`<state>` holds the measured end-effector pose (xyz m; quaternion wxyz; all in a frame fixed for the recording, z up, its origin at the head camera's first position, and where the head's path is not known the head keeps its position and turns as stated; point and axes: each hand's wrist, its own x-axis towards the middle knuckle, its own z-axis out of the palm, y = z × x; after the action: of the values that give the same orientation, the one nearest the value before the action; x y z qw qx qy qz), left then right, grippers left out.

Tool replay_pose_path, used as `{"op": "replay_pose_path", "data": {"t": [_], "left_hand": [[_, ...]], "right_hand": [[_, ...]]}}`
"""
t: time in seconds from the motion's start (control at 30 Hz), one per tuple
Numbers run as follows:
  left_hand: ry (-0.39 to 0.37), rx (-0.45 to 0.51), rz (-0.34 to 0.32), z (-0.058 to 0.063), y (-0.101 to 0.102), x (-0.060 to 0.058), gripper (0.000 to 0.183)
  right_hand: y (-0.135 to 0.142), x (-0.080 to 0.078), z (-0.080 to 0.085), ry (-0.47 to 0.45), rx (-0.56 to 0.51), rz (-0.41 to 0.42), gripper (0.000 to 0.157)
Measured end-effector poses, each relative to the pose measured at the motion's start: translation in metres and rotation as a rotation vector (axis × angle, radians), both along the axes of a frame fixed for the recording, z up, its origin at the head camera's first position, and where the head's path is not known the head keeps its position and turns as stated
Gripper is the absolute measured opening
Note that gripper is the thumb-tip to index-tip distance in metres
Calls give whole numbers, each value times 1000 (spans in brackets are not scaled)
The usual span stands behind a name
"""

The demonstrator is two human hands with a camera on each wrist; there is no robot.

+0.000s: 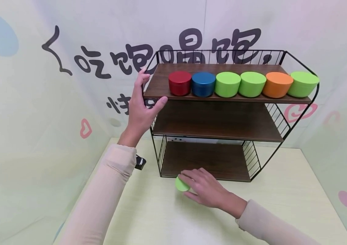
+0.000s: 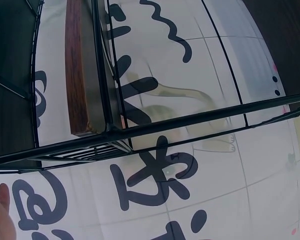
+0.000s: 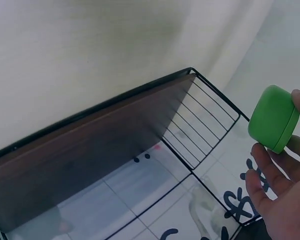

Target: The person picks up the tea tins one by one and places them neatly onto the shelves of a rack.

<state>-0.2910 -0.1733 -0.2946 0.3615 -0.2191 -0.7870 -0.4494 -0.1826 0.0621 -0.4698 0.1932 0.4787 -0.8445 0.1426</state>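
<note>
A three-tier shelf rack (image 1: 219,119) with dark wood boards and black wire sides stands against the wall. My left hand (image 1: 141,109) grips its upper left corner, thumb across the front edge of the top board and fingers at the side frame. In the left wrist view only a bit of that hand (image 2: 1,215) shows. My right hand (image 1: 205,187) holds a light green round tin (image 1: 182,183) by its sides, low in front of the bottom board. The right wrist view shows this tin (image 3: 274,119) between thumb and fingers.
Along the top board's front stand a red tin (image 1: 180,83), a blue tin (image 1: 203,84), an orange tin (image 1: 277,85) and several green tins (image 1: 227,84). A small black object (image 1: 140,162) lies on the pale table (image 1: 290,190) near my left sleeve. Printed cloth walls (image 1: 69,85) surround the table.
</note>
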Motion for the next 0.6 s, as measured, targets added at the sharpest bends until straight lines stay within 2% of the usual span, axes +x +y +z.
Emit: {"op": "replay_pose_path", "data": {"t": [0.43,0.6], "left_hand": [[14,-8,23,0,0,-1,73],[11,4,9,-1,2,-3,71]], "right_hand": [[8,4,28,81,0,45,53],[8,0,39,109,-27,59,53]]}}
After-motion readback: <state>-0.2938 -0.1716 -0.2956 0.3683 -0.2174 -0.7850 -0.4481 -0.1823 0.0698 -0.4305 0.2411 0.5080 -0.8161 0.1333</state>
